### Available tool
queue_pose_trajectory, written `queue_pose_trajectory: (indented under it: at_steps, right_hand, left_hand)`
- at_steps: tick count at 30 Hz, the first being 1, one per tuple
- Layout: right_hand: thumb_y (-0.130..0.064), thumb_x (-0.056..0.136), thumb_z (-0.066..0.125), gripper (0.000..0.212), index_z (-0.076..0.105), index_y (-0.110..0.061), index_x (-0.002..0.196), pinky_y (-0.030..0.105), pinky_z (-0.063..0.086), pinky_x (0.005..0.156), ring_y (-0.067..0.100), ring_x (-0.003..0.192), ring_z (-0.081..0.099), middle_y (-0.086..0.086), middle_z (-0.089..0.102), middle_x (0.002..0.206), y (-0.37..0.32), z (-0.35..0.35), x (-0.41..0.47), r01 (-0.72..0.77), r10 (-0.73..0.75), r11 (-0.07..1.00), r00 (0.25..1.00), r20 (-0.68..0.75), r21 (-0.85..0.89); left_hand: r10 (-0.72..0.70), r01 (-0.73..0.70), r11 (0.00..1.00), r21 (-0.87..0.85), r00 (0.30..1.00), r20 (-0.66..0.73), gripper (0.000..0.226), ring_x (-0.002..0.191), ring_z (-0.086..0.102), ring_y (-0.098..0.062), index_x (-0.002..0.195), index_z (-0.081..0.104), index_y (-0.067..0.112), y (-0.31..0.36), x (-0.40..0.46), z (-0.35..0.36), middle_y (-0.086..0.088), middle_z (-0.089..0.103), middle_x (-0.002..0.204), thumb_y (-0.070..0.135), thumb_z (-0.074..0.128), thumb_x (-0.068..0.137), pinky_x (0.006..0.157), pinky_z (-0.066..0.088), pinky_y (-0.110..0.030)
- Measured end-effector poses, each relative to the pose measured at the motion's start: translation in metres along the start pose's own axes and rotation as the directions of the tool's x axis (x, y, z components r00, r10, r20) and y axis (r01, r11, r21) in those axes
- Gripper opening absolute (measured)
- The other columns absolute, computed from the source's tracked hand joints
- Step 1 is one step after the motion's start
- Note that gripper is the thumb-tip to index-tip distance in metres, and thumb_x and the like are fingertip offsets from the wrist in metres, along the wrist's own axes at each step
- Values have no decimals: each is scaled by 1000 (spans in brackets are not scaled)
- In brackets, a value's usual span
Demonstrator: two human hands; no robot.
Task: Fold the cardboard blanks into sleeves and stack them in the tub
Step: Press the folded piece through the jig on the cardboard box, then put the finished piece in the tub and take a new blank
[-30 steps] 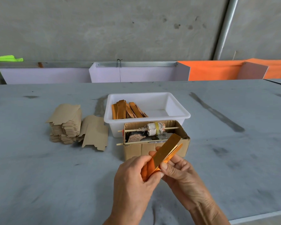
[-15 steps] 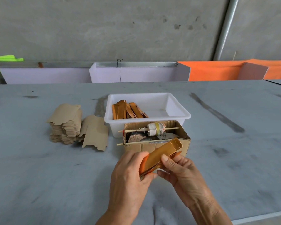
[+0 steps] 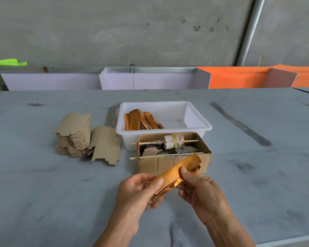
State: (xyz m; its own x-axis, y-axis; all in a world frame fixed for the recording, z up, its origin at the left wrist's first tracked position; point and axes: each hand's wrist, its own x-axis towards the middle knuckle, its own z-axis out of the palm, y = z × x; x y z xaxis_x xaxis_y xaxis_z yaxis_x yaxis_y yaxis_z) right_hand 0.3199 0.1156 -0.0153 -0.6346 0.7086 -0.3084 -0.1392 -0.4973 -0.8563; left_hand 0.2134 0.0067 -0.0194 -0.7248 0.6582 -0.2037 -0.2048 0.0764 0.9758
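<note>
Both hands grasp one gold sleeve (image 3: 177, 173) above the table (image 3: 43, 193): left hand (image 3: 137, 191) pinching its near end, right hand (image 3: 202, 189) its middle. The white tub (image 3: 200, 125) sits beyond them, the blanks (image 3: 73, 134) far left.

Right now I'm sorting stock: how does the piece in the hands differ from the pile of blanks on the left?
The held sleeve shows a shiny orange-gold face; the stack of blanks shows dull brown. The sleeve is folded into a long narrow strip, the blanks lie flat and wide with notched edges. The sleeve is held above the table, pinched by the left hand and right hand; the blanks rest piled on the table. Both look like thin card.
</note>
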Motion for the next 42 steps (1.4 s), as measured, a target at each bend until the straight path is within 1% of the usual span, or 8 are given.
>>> queue_pose_trajectory:
  at_steps: [12, 18, 24, 28, 31, 35, 40, 42]
  right_hand:
    - [-13, 83, 68, 11, 69, -8, 73, 19, 48, 46, 11, 51, 61, 7, 69, 63, -50, 42, 27, 147, -151, 969, 989, -5, -197]
    - [-21, 86, 68, 18, 67, -4, 89, 22, 52, 52, 14, 61, 69, 7, 74, 72, -71, 86, 51, 144, -125, 946, 989, 83, -291]
    - [0, 82, 68, 17, 63, -8, 68, 18, 41, 40, 10, 46, 62, 3, 68, 57, -79, 117, 95, 166, -187, 913, 982, -23, -372]
    - [5, 80, 66, 21, 59, -6, 63, 26, 46, 48, 23, 57, 61, 17, 69, 71, -87, 129, 143, 114, -182, 866, 979, -95, -486]
    - [3, 80, 67, 17, 59, -4, 67, 32, 56, 66, 21, 55, 62, 17, 69, 73, -87, 142, 180, 49, -157, 774, 981, -116, -632]
    - [-4, 79, 69, 22, 55, -7, 62, 32, 59, 69, 18, 53, 60, 8, 61, 54, -77, 161, 215, 14, -172, 597, 979, -111, -802]
    - [-8, 84, 54, 16, 45, -12, 71, 27, 41, 58, 22, 70, 51, 3, 50, 70, -72, 171, 214, 123, -429, 62, 899, 84, -990]
    - [-10, 87, 51, 15, 52, -10, 72, 24, 36, 56, 24, 69, 48, 3, 50, 69, -65, 177, 194, 247, -483, -7, 847, 220, -969]
  left_hand:
    - [80, -76, 995, -69, 995, 52, 18, 61, 71, -26, 88, 66, 3, 49, 18, -6, -12, 73, 74, -10, 67, 76, 51, 56, -27]
    - [99, -129, 974, -185, 981, -165, 19, 65, 72, -25, 89, 63, 4, 79, 56, -8, -16, 71, 86, -12, 66, 77, 50, 54, -23]
    - [79, -130, 963, -234, 973, -218, 17, 63, 71, -25, 86, 57, 7, 92, 94, -7, -18, 67, 92, -10, 59, 85, 50, 55, -24]
    - [123, -165, 976, -143, 956, -267, 20, 78, 69, -19, 102, 55, 11, 90, 118, -12, -10, 65, 95, -2, 61, 87, 61, 57, -22]
    - [193, -207, 978, -8, 924, -330, 28, 90, 65, -20, 104, 53, 20, 80, 129, -18, -4, 65, 99, -1, 60, 86, 81, 54, -32]
    - [199, -232, 972, -46, 907, -372, 28, 86, 65, -18, 105, 53, 18, 74, 137, -23, 2, 64, 93, -3, 56, 87, 63, 49, -23]
    - [214, -228, 974, 18, 881, -423, 32, 90, 63, -10, 98, 57, 27, 66, 137, -28, 11, 65, 90, -2, 58, 84, 89, 52, -39]
    - [189, -211, 978, 9, 855, -484, 35, 92, 63, -14, 94, 58, 29, 54, 133, -37, 9, 66, 89, -4, 57, 83, 91, 51, -43]
